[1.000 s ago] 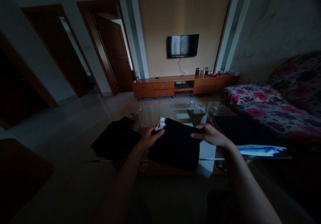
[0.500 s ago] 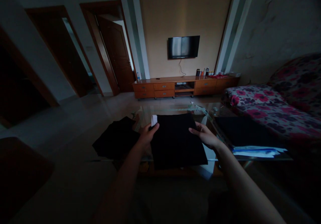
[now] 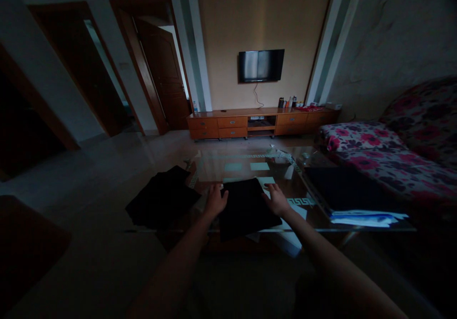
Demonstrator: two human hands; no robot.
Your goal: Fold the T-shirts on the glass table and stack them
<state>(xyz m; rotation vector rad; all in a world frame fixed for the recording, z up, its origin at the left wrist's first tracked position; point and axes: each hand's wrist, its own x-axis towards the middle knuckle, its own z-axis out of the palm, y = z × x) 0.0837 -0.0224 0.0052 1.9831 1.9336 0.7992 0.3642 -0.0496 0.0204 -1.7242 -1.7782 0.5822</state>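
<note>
A folded black cloth (image 3: 250,209) lies low over the front part of the glass table, its near end reaching the table's front edge. My left hand (image 3: 216,201) is closed on its left side near the far corner, thumb on top. On the opposite side my right hand (image 3: 276,200) grips the right edge, also with the thumb over it. A small bit of white shows by my left fingertips. To the left lies a loosely heaped black cloth (image 3: 162,197). The room is dim, so folds and seams in the black fabric cannot be made out.
The glass table (image 3: 303,159) has a patterned border. On its right side rests a stack of dark cloth (image 3: 352,190), with white and blue layers (image 3: 367,217) beneath. A floral sofa (image 3: 378,150) stands at right. Beyond are a wooden TV cabinet (image 3: 233,127) and a wall television (image 3: 261,65).
Both hands have lowered the folded black cloth towards the tabletop. The white patch at its far left corner is now mostly hidden, and more of the table's far part shows.
</note>
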